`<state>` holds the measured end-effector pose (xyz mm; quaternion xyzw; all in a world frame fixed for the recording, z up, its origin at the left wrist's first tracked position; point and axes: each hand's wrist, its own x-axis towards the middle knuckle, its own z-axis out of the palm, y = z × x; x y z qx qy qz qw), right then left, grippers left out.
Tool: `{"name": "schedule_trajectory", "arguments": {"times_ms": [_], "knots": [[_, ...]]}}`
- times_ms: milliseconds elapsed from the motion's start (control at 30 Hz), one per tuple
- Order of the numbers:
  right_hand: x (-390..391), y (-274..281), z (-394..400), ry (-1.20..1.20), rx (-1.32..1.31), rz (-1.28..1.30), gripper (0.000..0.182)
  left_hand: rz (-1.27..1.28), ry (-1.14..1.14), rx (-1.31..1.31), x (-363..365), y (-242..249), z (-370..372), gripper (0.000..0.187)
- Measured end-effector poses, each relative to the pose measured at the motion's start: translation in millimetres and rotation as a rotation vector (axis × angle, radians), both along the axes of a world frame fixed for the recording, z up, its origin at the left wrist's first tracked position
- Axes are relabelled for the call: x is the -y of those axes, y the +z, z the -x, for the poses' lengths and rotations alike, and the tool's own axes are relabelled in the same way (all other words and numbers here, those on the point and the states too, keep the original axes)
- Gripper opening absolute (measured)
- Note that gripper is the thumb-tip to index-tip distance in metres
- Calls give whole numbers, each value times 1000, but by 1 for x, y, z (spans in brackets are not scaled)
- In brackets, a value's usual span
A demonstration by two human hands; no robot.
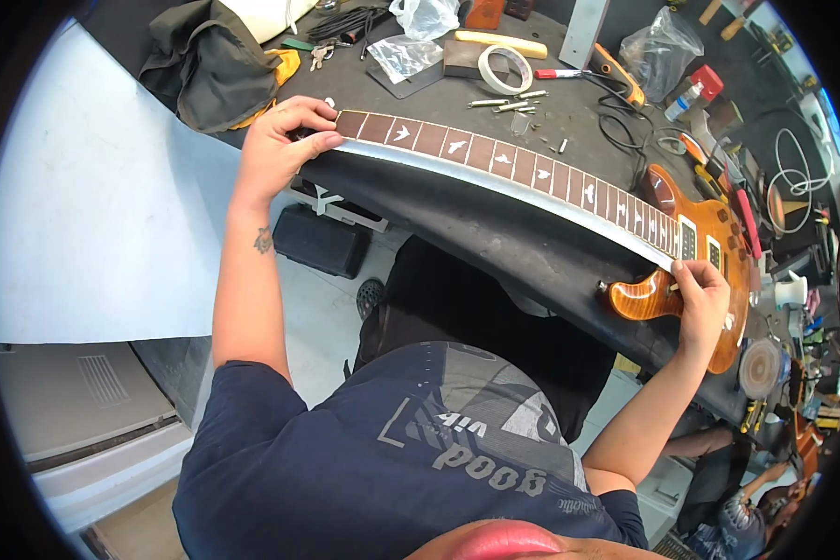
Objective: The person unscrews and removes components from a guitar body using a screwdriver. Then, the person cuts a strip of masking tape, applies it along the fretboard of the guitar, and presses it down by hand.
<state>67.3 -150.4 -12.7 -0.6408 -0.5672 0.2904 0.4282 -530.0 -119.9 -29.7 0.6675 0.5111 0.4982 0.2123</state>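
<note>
An electric guitar with an amber body [719,229] lies on the dark workbench, its fretboard [523,168] with bird inlays stretching left. Along the near side of the neck runs a long, thin silvery strip [495,179]. At the nut end my left hand [285,145] is closed, thumb and fingers pinching the strip's end and the neck. Near the body end, my right hand [702,294] pinches the strip's other end between thumb and fingers, above the guitar's lower horn [639,299].
Behind the neck lie a tape roll [506,70], small metal rods [511,105], cables and plastic bags. A dark cloth [205,65] sits at the back left. Tools and a round disc [761,366] crowd the right side. Another person [742,523] is at the lower right.
</note>
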Motion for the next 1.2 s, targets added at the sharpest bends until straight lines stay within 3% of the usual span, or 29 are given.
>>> {"name": "schedule_trajectory", "arguments": {"times_ms": [200, 600, 1200], "knots": [[1, 2, 2, -6, 12, 3, 16, 21, 28, -17, 0, 2, -4, 16], [1, 1, 1, -6, -12, 11, 15, -189, 124, -278, 2, 10, -31, 34], [-1, 2, 3, -10, 9, 17, 12, -41, 112, -346, -4, 29, -47, 43]]}}
